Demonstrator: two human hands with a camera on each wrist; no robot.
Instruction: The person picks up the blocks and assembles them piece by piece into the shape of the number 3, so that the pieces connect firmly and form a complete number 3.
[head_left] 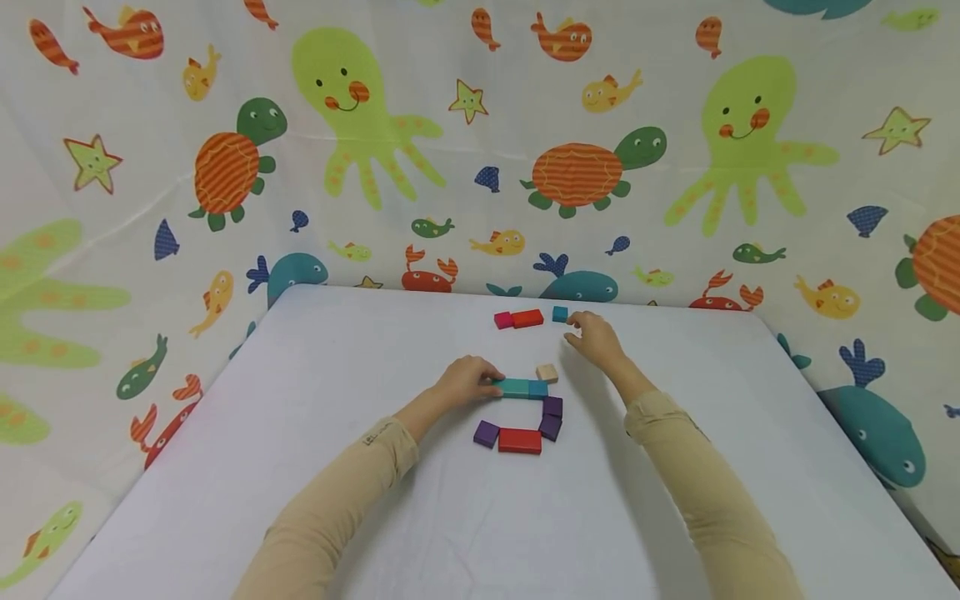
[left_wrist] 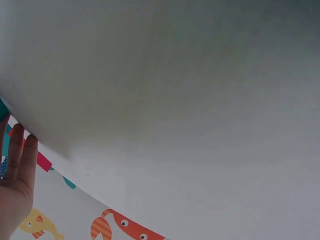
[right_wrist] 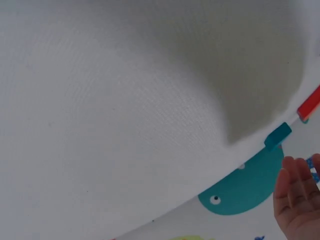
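In the head view the left hand [head_left: 467, 381] holds the left end of a teal block [head_left: 515, 388] between thumb and fingers; a blue block [head_left: 537, 389] adjoins its right end. The left wrist view shows that hand [left_wrist: 19, 185] at the left edge beside a bit of teal. At the back, the right hand [head_left: 597, 340] is just right of a small teal cube [head_left: 560, 314], its fingers parted and holding nothing. The right wrist view has the cube [right_wrist: 278, 136] above the fingertips of the right hand [right_wrist: 298, 200], with a gap between them.
A natural wood block [head_left: 547, 373] lies behind the blue one. Purple blocks [head_left: 552, 407] and a red block [head_left: 520, 441] curve round in front, with another purple block [head_left: 486, 433] at left. Pink [head_left: 503, 320] and red [head_left: 528, 318] blocks sit at the back, before a patterned cloth.
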